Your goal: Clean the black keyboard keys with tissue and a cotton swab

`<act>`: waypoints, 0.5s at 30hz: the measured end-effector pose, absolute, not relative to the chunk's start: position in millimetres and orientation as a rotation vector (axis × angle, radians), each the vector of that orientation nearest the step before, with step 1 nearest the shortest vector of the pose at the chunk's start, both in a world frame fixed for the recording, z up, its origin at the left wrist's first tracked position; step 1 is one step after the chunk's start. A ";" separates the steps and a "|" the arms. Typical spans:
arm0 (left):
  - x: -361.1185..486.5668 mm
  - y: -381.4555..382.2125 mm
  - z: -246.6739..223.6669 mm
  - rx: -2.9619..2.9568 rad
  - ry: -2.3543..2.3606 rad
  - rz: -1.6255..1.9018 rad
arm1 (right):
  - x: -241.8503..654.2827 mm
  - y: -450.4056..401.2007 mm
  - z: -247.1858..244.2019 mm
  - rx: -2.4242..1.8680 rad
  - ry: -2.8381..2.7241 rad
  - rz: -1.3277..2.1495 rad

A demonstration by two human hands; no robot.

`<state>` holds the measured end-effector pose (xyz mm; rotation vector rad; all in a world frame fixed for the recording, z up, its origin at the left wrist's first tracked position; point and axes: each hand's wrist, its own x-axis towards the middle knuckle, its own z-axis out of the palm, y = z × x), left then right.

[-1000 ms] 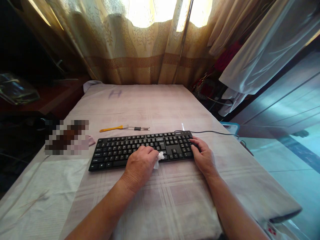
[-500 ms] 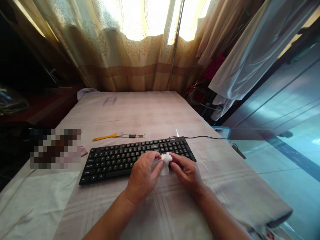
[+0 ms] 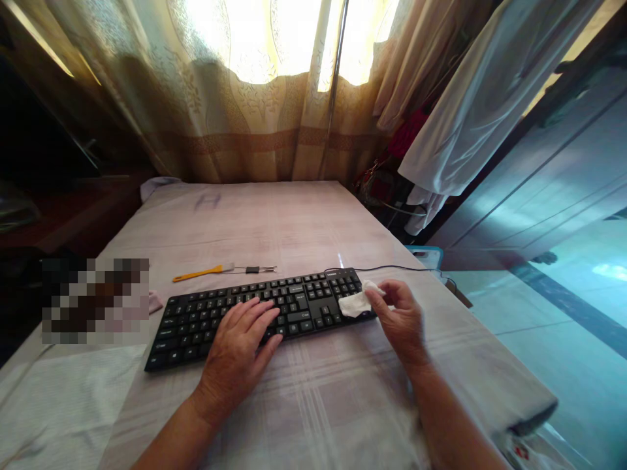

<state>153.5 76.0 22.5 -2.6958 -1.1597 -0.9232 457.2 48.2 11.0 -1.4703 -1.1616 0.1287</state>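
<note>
Across the cloth-covered desk [image 3: 274,225] lies the keyboard [image 3: 321,304], the left hand [image 3: 238,349] resting fingers apart on it, seemingly for steadiness, the right hand [image 3: 404,323] pinching white tissue [image 3: 356,304] over its right end.

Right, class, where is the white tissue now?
In the head view, it is in the right hand, over the right end of the black keyboard.

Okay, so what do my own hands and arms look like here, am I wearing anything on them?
Your left hand and right hand are both ungloved. No ring, watch or bracelet shows, though some right fingers are partly hidden. No sleeves cover the visible forearms.
</note>
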 end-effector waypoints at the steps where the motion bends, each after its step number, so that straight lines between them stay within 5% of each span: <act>1: 143.4 77.2 19.1 -2.657 -1.147 -0.856 | 463.0 49.9 16.8 -1.500 -1.256 0.000; 6: 116.4 75.5 3.9 -2.547 -1.130 -0.723 | 450.4 67.3 39.9 -1.419 -1.815 -0.313; 15: 112.7 74.8 -9.2 -2.499 -1.187 -0.730 | 414.4 80.1 18.6 -1.394 -2.224 0.027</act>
